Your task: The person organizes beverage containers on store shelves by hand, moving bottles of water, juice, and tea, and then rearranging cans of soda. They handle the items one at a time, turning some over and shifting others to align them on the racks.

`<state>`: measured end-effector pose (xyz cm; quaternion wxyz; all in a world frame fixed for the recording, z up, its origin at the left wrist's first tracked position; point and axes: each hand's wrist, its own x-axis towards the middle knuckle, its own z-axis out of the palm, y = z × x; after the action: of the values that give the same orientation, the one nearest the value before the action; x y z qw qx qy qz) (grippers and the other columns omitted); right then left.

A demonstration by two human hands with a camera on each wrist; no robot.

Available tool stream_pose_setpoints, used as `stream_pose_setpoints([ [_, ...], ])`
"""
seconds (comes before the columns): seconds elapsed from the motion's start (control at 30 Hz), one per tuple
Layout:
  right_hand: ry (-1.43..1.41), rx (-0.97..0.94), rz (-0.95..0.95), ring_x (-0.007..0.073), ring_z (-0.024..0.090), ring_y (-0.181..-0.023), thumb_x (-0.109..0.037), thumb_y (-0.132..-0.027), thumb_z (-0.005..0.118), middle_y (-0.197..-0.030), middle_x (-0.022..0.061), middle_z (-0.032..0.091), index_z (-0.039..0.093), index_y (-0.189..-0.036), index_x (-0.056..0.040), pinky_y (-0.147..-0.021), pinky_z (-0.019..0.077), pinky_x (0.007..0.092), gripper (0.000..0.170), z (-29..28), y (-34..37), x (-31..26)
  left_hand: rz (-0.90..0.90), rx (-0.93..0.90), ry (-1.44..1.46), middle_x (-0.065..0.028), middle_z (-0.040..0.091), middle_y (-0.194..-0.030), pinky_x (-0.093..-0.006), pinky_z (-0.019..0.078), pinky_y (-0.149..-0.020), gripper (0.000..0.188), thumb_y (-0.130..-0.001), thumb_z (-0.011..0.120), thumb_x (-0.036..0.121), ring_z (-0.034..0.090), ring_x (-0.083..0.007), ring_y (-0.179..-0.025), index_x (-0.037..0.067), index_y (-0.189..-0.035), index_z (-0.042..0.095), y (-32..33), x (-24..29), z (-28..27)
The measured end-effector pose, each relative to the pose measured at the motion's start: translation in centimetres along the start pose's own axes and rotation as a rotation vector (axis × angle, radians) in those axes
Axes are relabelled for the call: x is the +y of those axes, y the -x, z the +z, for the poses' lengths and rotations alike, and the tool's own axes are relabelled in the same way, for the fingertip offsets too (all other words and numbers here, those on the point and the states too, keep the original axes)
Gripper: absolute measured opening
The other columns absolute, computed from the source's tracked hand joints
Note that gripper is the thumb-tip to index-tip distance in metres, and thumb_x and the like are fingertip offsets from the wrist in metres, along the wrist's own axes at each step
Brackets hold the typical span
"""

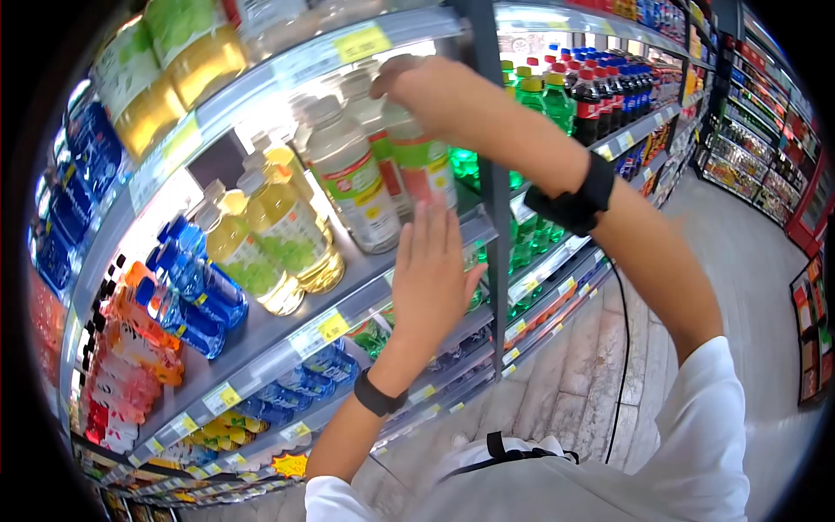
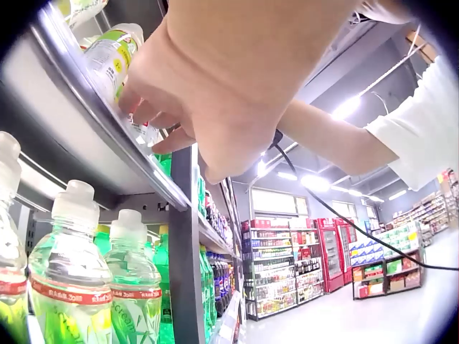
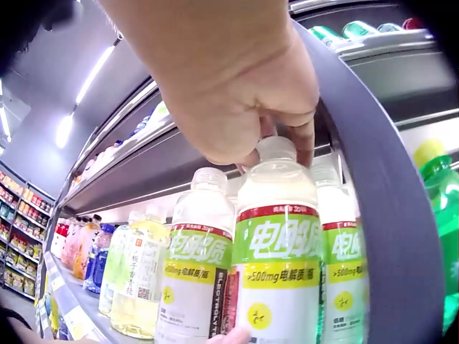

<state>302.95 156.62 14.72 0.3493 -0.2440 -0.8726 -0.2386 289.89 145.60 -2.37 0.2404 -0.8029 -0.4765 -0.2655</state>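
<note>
A: Both hands in at the shelf here, just left of the post, and the right hand has the bottle by its cap, thumb and fingers closed round it!

B: And the left hand?

A: Low and in front, fingers straight and together, tips up against the label. No wrap there, just a light touch.

B: Where does that leave the bottle?

A: Beside the post, upright or nearly so, with a matching bottle on the side away from the post and another close on the post side. Yellow drinks stand farther left of the post; green bottles line up on its far side.

B: Is its base down on the shelf?

A: Cannot tell; the left hand covers that part. The step looks like handling and steadying: one hand on top, one below.

B: So what would the next move call for?

A: A firm hold on that cap, I'd judge, the bottle kept upright, and the left fingers guiding low. Tight quarters! A sideways swing could knock a neighbour or clip the post, so any shift wants to be slow and straight.
</note>
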Motion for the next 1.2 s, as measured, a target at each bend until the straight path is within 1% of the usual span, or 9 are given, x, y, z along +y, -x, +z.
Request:
stream_pose_setpoints([
  [0.1,0.042,0.175,-0.024,0.0387,0.073,-0.096,-0.007,-0.074,0.081,-0.106,0.0237,0.071,0.070,-0.100,0.0023,-0.081,0.0614,0.0446,0.029,1.1,0.7,-0.8,0.017,-0.001,-0.043,-0.0252,0.031,-0.165,-0.0480,0.0341,-0.120,0.076,-0.093,0.070,0.048,0.036,-0.0399,-0.151,-0.006,-0.144,0.052,-0.1,0.3,0.2],
  [0.2,0.091,0.056,0.137,0.0393,0.069,-0.104,-0.002,-0.078,0.074,-0.122,0.0221,0.067,0.071,-0.117,-0.0030,-0.091,0.0575,0.0455,0.039,1.3,0.8,-1.8,0.007,-0.020,-0.064,-0.0259,0.029,-0.166,-0.0488,0.0335,-0.120,0.077,-0.093,0.070,0.047,0.034,-0.0404,-0.151,-0.007,-0.145,0.051,0.0,0.4,0.4],
  [0.4,0.007,0.185,0.127,0.0404,0.071,-0.096,-0.001,-0.077,0.070,-0.109,0.0205,0.069,0.071,-0.100,-0.0002,-0.080,0.0610,0.0435,0.023,1.5,1.2,-2.4,0.003,-0.074,-0.008,-0.0251,0.027,-0.167,-0.0482,0.0294,-0.123,0.076,-0.093,0.070,0.039,0.028,-0.0393,-0.155,-0.006,-0.149,0.046,0.0,0.0,-0.1],
  [0.7,0.004,0.293,0.179,0.0414,0.060,-0.118,-0.002,-0.082,0.066,-0.141,0.0222,0.056,0.066,-0.125,-0.0007,-0.099,0.0528,0.0465,0.042,1.5,2.5,-3.6,0.003,-0.043,-0.086,-0.0222,0.034,-0.164,-0.0473,0.0276,-0.124,0.077,-0.089,0.073,0.036,0.032,-0.0368,-0.153,-0.002,-0.150,0.047,0.3,0.2,0.0],
  [0.8,-0.059,0.312,0.195,0.0424,0.057,-0.124,0.000,-0.086,0.064,-0.142,0.0241,0.056,0.064,-0.130,-0.0001,-0.105,0.0480,0.0485,0.044,-1.4,5.8,-5.6,-0.016,-0.059,-0.104,-0.0198,0.036,-0.164,-0.0478,0.0252,-0.124,0.079,-0.086,0.076,0.034,0.032,-0.0349,-0.153,0.000,-0.151,0.046,0.4,0.8,0.0],
  [0.87,-0.384,0.456,0.137,0.0405,0.064,-0.112,0.000,-0.090,0.064,-0.125,0.0255,0.065,0.065,-0.129,0.0004,-0.098,0.0524,0.0447,0.039,-3.6,9.2,-7.0,-0.053,-0.038,-0.066,-0.0205,0.036,-0.163,-0.0511,0.0239,-0.124,0.078,-0.087,0.075,0.033,0.031,-0.0365,-0.154,-0.001,-0.150,0.047,0.2,1.4,-0.6],
  [0.93,-0.596,0.457,0.211,0.0373,0.070,-0.094,-0.003,-0.096,0.063,-0.105,0.0228,0.072,0.069,-0.121,0.0014,-0.087,0.0566,0.0413,0.026,-7.6,12.8,-8.5,-0.082,-0.034,-0.050,-0.0210,0.038,-0.162,-0.0538,0.0230,-0.124,0.074,-0.088,0.073,0.030,0.029,-0.0378,-0.154,-0.001,-0.150,0.047,0.0,1.8,-0.7],
  [1.07,-1.156,0.628,0.332,0.0263,0.072,-0.082,-0.004,-0.097,0.067,-0.098,0.0144,0.075,0.074,-0.094,0.0025,-0.076,0.0579,0.0405,0.010,-17.5,17.4,-10.6,-0.062,0.104,0.017,-0.0209,0.044,-0.157,-0.0557,0.0241,-0.124,0.059,-0.089,0.069,0.021,0.032,-0.0401,-0.152,0.000,-0.142,0.055,-1.1,3.3,-1.4],
  [1.2,-1.049,0.781,0.179,0.0260,0.072,-0.073,-0.006,-0.093,0.071,-0.087,0.0112,0.076,0.073,-0.080,-0.0023,-0.073,0.0562,0.0408,0.013,-23.9,21.0,-13.3,-0.006,0.239,0.174,-0.0179,0.052,-0.151,-0.0587,0.0276,-0.122,0.043,-0.088,0.068,0.010,0.039,-0.0429,-0.149,0.004,-0.130,0.064,-3.2,7.0,-1.7],
])
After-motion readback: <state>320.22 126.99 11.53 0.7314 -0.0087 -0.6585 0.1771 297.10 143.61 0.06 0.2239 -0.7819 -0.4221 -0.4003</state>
